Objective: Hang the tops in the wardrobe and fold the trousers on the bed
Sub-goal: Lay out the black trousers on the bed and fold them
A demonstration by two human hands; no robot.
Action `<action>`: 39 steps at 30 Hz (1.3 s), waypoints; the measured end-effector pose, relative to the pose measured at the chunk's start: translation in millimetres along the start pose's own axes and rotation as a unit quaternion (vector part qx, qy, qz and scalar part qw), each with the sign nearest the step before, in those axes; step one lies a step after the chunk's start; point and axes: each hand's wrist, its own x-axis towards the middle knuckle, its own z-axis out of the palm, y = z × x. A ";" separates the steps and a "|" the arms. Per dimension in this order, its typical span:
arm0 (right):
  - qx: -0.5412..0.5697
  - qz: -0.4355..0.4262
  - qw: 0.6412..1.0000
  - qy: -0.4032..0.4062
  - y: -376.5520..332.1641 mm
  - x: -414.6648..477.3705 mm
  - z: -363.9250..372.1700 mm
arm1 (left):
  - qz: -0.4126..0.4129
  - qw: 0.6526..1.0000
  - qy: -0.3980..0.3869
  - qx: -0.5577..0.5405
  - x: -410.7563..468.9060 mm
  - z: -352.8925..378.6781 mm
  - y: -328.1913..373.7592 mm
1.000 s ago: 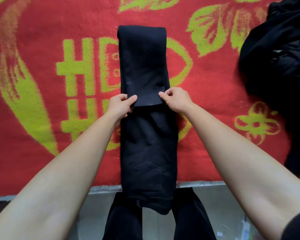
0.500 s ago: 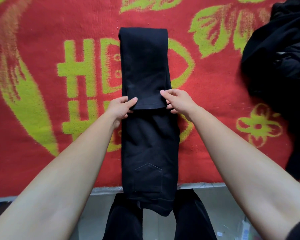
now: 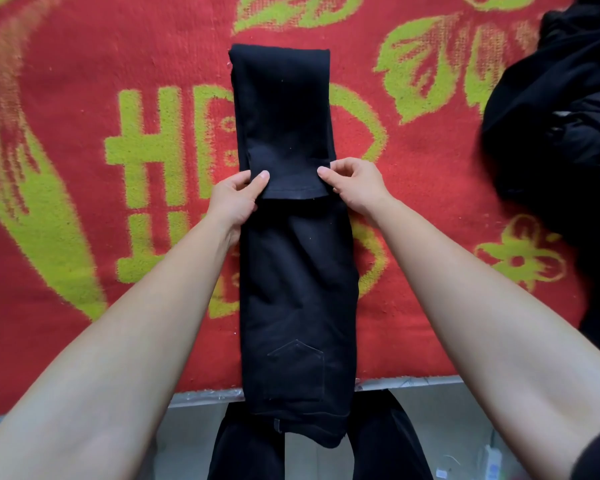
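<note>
While you're leaning over the bed (image 3: 413, 382), the black trousers (image 3: 297, 271) lie in one long strip straight out in front of you, right down the middle of the red blanket (image 3: 66, 341) with the yellow-green lettering and leaves. The legs are folded back over themselves, so the fold sits at the far end and the hem edge runs across about halfway down the strip. The waist end hangs over the near edge of the bed, and the back pocket (image 3: 297, 372) with its pointed stitching faces up just above that edge.

Your left hand (image 3: 236, 199) pinches the left corner of the hem, thumb flat on top of the cloth and the other fingers curled in beside and under it. Your right hand (image 3: 357, 188) does the same on the right corner, thumb tip on the fabric and the fingers tucked in against the side. Both forearms run in from the bottom corners, one on each side of the strip.

Off to the right, well apart from the trousers, there's a heap of dark clothes (image 3: 561, 133) on the blanket; can't tell what the pieces are. Below the bed edge you can see pale floor (image 3: 440, 420) and your own dark-clad legs (image 3: 246, 452).
</note>
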 end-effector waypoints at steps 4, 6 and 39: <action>-0.043 -0.032 0.999 -0.006 -5.4 10.6 -5.3 | 0.013 1.000 0.008 -0.005 11.8 2.0 10.4; -0.082 -0.042 0.996 -0.013 -8.4 18.2 -8.9 | 0.023 1.000 0.001 0.008 13.5 2.9 11.7; -0.316 -0.218 0.922 0.046 -74.1 81.7 -35.9 | 0.271 0.835 0.102 0.468 79.5 -12.7 88.3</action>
